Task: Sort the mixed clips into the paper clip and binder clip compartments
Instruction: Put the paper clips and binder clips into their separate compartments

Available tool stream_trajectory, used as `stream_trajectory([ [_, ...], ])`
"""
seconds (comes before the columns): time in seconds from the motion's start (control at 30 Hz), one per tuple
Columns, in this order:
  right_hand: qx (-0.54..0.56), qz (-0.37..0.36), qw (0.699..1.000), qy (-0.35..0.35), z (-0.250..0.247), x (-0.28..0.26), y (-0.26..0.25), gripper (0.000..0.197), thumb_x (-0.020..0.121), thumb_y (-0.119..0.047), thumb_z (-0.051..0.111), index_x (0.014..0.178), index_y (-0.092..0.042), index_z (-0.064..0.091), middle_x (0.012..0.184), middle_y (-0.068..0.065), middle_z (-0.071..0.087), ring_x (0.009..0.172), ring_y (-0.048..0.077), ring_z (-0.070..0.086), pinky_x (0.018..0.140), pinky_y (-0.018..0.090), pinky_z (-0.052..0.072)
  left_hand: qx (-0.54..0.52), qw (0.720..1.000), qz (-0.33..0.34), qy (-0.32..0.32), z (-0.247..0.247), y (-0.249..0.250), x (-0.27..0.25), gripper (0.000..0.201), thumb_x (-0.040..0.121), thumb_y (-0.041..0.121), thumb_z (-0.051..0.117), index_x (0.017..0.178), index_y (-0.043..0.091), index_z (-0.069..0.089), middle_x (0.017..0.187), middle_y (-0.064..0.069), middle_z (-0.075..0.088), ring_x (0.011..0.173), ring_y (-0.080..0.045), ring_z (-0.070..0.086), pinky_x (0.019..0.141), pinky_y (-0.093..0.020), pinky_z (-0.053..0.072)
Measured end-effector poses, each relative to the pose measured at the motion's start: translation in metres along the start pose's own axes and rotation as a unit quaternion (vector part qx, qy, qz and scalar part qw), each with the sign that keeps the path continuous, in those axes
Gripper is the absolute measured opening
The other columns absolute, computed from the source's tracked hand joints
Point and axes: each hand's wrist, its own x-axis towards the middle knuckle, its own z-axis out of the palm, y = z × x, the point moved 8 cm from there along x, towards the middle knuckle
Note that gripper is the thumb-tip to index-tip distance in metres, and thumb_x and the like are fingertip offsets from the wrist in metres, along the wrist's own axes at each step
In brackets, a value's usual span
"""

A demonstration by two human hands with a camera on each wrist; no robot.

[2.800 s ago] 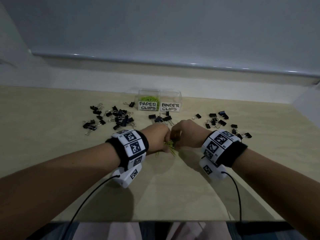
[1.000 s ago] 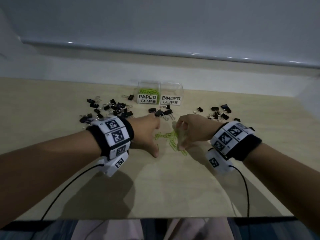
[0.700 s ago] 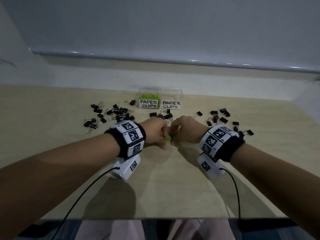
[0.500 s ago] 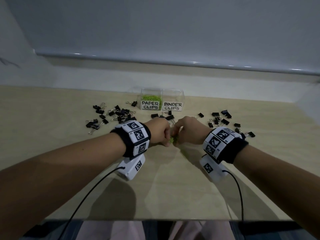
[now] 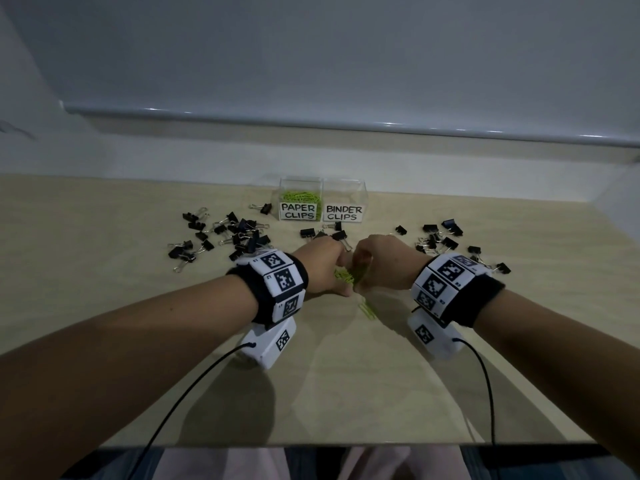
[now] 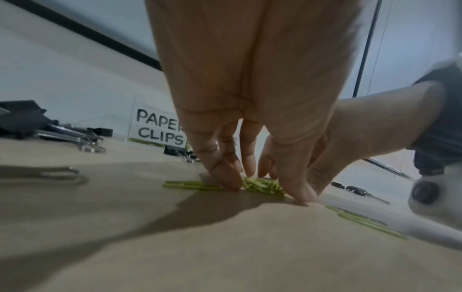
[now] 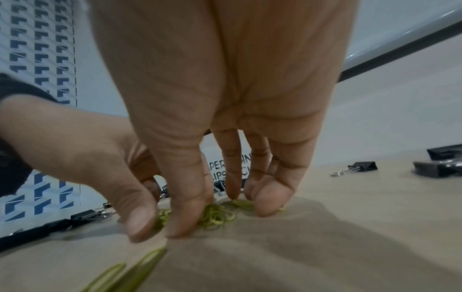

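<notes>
A small heap of green paper clips (image 5: pixel 347 276) lies on the table between my two hands. My left hand (image 5: pixel 329 268) and right hand (image 5: pixel 369 268) meet over it, fingers curled down around the heap. In the left wrist view my left hand (image 6: pixel 262 177) pinches the paper clips (image 6: pixel 262 186) between thumb and fingers. The right wrist view has my right hand (image 7: pixel 225 209) closing on the same paper clips (image 7: pixel 217 216). Two loose clips (image 5: pixel 367 310) lie just in front of the hands. The clear PAPER CLIPS box (image 5: pixel 299 188) holds green clips; beside it stands the BINDER CLIPS box (image 5: pixel 346 190).
Black binder clips are scattered left of the hands (image 5: pixel 235 237), to the right (image 5: pixel 445 239) and just in front of the boxes (image 5: pixel 325 233). A wall with a ledge (image 5: pixel 346 126) runs behind the table. Bare wood (image 5: pixel 346 393) stretches to the near edge.
A second ago the hands were apart with the green clips spread flat between them. They have since closed together and raked the clips into a heap.
</notes>
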Motion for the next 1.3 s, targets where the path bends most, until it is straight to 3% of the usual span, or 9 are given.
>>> stream_trajectory([
  [0.1, 0.019, -0.01, 1.0, 0.01, 0.0, 0.001, 0.0, 0.03, 0.071, -0.018, 0.074, 0.1, -0.012, 0.068, 0.101, 0.004, 0.068, 0.093, 0.022, 0.062, 0.071, 0.025, 0.046, -0.018, 1.0, -0.008, 0.006, -0.001, 0.001, 0.004, 0.034, 0.08, 0.024, 0.075, 0.102, 0.0, 0.066, 0.106, -0.014, 0.065, 0.097, -0.027, 0.06, 0.075, -0.029, 0.042],
  [0.2, 0.015, -0.024, 0.999, 0.016, -0.001, 0.002, 0.001, 0.02, 0.076, -0.01, 0.063, 0.095, -0.01, 0.071, 0.099, 0.007, 0.07, 0.093, 0.024, 0.064, 0.071, 0.025, 0.045, -0.016, 1.0, -0.007, -0.007, -0.001, -0.001, 0.006, 0.023, 0.084, 0.018, 0.07, 0.1, 0.002, 0.069, 0.103, -0.009, 0.067, 0.098, -0.025, 0.061, 0.077, -0.028, 0.043],
  [0.5, 0.011, -0.05, 0.999, 0.016, 0.0, 0.004, 0.004, 0.011, 0.081, -0.009, 0.06, 0.089, -0.009, 0.067, 0.093, 0.005, 0.069, 0.083, 0.018, 0.061, 0.069, 0.024, 0.044, 0.015, 0.999, 0.015, -0.034, -0.002, -0.012, 0.004, 0.015, 0.089, 0.018, 0.062, 0.101, 0.008, 0.064, 0.106, -0.007, 0.064, 0.098, -0.023, 0.058, 0.073, -0.024, 0.04],
  [0.63, 0.024, -0.07, 0.997, -0.003, 0.001, 0.007, 0.004, 0.011, 0.08, -0.01, 0.061, 0.089, -0.008, 0.068, 0.089, 0.004, 0.068, 0.078, 0.014, 0.058, 0.07, 0.023, 0.046, -0.005, 0.999, 0.023, -0.04, -0.008, -0.018, 0.002, 0.015, 0.089, 0.017, 0.063, 0.101, 0.008, 0.066, 0.103, -0.005, 0.065, 0.086, -0.015, 0.054, 0.071, -0.022, 0.04],
  [0.8, 0.137, -0.078, 0.988, -0.008, -0.021, 0.02, 0.003, 0.007, 0.082, -0.003, 0.064, 0.085, -0.005, 0.069, 0.079, -0.001, 0.066, 0.069, 0.011, 0.062, 0.07, 0.025, 0.052, -0.096, 0.994, 0.013, -0.042, -0.024, -0.037, 0.0, 0.011, 0.088, 0.017, 0.066, 0.097, 0.012, 0.064, 0.088, -0.001, 0.064, 0.08, -0.017, 0.061, 0.074, -0.028, 0.052],
  [0.87, 0.198, -0.076, 0.977, 0.017, -0.041, 0.03, -0.001, 0.003, 0.083, -0.001, 0.065, 0.084, -0.003, 0.068, 0.076, 0.002, 0.068, 0.062, 0.011, 0.065, 0.067, 0.022, 0.056, -0.134, 0.991, 0.008, -0.02, -0.042, -0.045, 0.002, 0.007, 0.088, 0.017, 0.066, 0.094, 0.014, 0.064, 0.085, 0.001, 0.067, 0.076, -0.014, 0.064, 0.072, -0.028, 0.055],
  [0.97, 0.267, -0.073, 0.957, 0.086, -0.072, 0.058, -0.011, 0.002, 0.082, -0.001, 0.067, 0.084, -0.001, 0.067, 0.077, 0.006, 0.068, 0.064, 0.015, 0.066, 0.068, 0.024, 0.058, -0.132, 0.989, -0.015, 0.066, -0.085, -0.064, 0.013, 0.003, 0.088, 0.017, 0.066, 0.091, 0.016, 0.065, 0.083, 0.005, 0.065, 0.07, -0.004, 0.059, 0.064, -0.018, 0.046],
  [1.1, 0.301, -0.03, 0.929, 0.212, -0.093, 0.103, -0.019, 0.004, 0.079, -0.007, 0.073, 0.08, -0.008, 0.069, 0.072, 0.001, 0.067, 0.06, 0.01, 0.063, 0.059, 0.018, 0.052, -0.09, 0.976, -0.074, 0.182, -0.133, -0.09, 0.033, 0.001, 0.086, 0.013, 0.067, 0.086, 0.012, 0.067, 0.091, 0.0, 0.064, 0.078, -0.013, 0.057, 0.074, -0.024, 0.045],
  [1.3, 0.216, 0.005, 0.953, 0.211, -0.085, 0.117, -0.018, 0.02, 0.072, -0.005, 0.078, 0.09, -0.009, 0.073, 0.091, 0.007, 0.073, 0.08, 0.013, 0.065, 0.075, 0.021, 0.052, 0.005, 0.981, -0.106, 0.162, -0.122, -0.095, 0.071, 0.008, 0.085, 0.008, 0.066, 0.09, 0.004, 0.071, 0.105, -0.014, 0.069, 0.097, -0.031, 0.064, 0.09, -0.038, 0.052],
])
